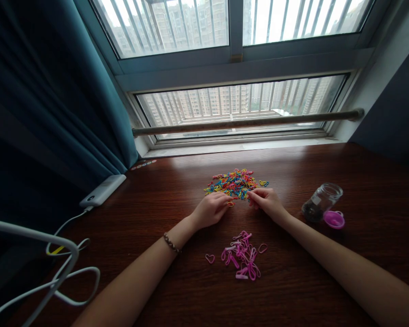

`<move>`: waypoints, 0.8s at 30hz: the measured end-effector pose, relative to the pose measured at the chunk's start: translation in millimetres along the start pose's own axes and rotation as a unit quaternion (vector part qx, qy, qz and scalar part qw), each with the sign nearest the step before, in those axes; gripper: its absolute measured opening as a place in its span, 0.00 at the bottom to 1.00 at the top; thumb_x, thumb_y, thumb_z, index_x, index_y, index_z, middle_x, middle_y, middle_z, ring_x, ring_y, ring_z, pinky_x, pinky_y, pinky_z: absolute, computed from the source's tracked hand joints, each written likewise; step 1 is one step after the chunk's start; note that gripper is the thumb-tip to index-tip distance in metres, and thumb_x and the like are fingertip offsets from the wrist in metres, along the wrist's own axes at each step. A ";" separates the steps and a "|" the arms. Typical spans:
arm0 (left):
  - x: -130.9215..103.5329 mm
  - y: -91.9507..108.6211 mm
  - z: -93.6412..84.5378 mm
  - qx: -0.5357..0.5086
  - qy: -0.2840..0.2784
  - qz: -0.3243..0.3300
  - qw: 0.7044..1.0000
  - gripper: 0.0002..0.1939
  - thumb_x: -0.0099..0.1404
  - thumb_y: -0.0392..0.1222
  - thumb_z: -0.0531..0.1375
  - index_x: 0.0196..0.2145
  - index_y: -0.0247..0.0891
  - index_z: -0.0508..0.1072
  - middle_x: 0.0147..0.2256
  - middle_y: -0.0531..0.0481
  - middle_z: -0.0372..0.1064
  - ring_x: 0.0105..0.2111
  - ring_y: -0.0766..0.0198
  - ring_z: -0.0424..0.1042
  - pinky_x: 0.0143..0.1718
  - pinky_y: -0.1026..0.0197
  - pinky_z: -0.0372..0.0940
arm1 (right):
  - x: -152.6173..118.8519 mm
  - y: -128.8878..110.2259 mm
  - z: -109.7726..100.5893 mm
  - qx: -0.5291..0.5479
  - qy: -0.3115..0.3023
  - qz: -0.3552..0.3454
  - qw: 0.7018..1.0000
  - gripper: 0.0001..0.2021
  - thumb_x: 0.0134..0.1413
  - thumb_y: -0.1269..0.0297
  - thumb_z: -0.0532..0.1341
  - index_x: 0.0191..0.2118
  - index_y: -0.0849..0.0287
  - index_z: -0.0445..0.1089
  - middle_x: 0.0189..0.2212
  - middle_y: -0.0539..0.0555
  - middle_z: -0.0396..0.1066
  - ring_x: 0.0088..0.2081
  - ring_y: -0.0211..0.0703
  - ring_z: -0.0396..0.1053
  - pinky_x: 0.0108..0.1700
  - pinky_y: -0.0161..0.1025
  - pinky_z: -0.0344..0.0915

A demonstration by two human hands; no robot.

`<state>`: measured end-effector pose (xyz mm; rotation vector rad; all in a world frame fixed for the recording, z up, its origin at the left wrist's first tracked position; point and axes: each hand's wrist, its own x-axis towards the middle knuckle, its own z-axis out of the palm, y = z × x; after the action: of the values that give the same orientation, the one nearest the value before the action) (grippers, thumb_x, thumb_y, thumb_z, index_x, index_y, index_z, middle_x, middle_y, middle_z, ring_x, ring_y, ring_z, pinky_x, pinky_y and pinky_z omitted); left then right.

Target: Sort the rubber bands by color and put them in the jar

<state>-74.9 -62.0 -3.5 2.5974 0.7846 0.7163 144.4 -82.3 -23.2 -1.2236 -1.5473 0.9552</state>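
A pile of small multicoloured loop-shaped clips point(236, 181) lies on the dark wooden table. My left hand point(211, 210) rests at its near left edge, fingers bent together over the clips; an orange clip point(231, 205) shows by the fingertips. At the near right edge, my right hand point(266, 202) has thumb and forefinger pinched together. Whatever either hand holds is too small to make out. Closer to me, between my forearms, is a separate heap of pink clips point(243, 254), with a pink heart-shaped clip point(210, 258) apart on its left.
Right of my right hand, a clear glass jar point(327, 195) with dark contents lies tilted beside a small purple dish point(334, 220). At left are a white power bank point(103, 190), white cables point(71, 272) and a blue curtain point(98, 104). A barred window point(238, 102) stands behind the table.
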 end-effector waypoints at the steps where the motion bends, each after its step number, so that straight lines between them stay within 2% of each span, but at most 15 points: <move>1: 1.1 -4.9 -2.0 0.040 -0.007 0.014 0.999 0.17 0.63 0.42 0.50 0.49 0.37 0.65 0.47 0.42 0.65 0.49 0.58 0.63 0.50 0.54 0.57 | -0.1 0.0 0.2 0.003 -0.002 0.000 1.000 0.20 0.49 0.50 0.55 0.19 0.62 0.67 0.13 0.49 0.63 0.15 0.32 0.57 0.19 0.31 0.52; 3: 2.4 -12.9 -3.8 0.097 -0.034 0.009 0.995 0.23 0.63 0.45 0.50 0.56 0.39 0.55 0.55 0.43 0.57 0.56 0.58 0.53 0.56 0.51 0.48 | -0.3 0.8 0.5 0.003 -0.004 -0.002 1.000 0.19 0.49 0.51 0.55 0.20 0.62 0.68 0.14 0.50 0.65 0.15 0.32 0.57 0.19 0.31 0.53; 6: 1.7 -21.3 -0.6 0.139 -0.050 -0.043 0.988 0.28 0.63 0.50 0.49 0.58 0.38 0.50 0.57 0.43 0.52 0.57 0.58 0.50 0.57 0.51 0.46 | -0.6 2.8 0.9 -0.007 -0.009 -0.007 1.000 0.18 0.50 0.51 0.55 0.22 0.61 0.68 0.16 0.50 0.67 0.16 0.32 0.58 0.20 0.31 0.55; 17: -3.4 -34.7 12.6 0.223 0.032 -0.140 0.964 0.25 0.63 0.51 0.47 0.53 0.32 0.58 0.51 0.39 0.61 0.55 0.51 0.53 0.54 0.44 0.48 | -1.0 3.8 0.8 -0.033 -0.006 -0.013 0.999 0.18 0.51 0.52 0.54 0.23 0.62 0.69 0.17 0.51 0.68 0.17 0.32 0.59 0.20 0.31 0.55; 21: -2.7 -32.3 10.8 0.250 0.075 -0.156 0.953 0.21 0.63 0.48 0.48 0.49 0.33 0.63 0.48 0.38 0.64 0.54 0.50 0.54 0.54 0.41 0.46 | -1.1 -1.6 -0.1 -0.071 0.001 -0.037 0.997 0.18 0.53 0.54 0.53 0.21 0.61 0.68 0.17 0.51 0.67 0.18 0.33 0.61 0.22 0.31 0.56; 24: -1.1 -29.0 6.7 0.254 0.085 -0.129 0.955 0.18 0.64 0.45 0.48 0.48 0.34 0.64 0.50 0.39 0.62 0.56 0.50 0.51 0.55 0.40 0.42 | 5.7 -6.6 1.9 -0.123 0.013 -0.074 0.990 0.13 0.52 0.58 0.54 0.26 0.60 0.71 0.21 0.52 0.71 0.22 0.36 0.65 0.26 0.32 0.59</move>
<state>-84.2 -40.8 -22.2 2.8072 1.5033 0.7399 140.3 -78.2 -16.4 -1.2626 -1.7471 0.6646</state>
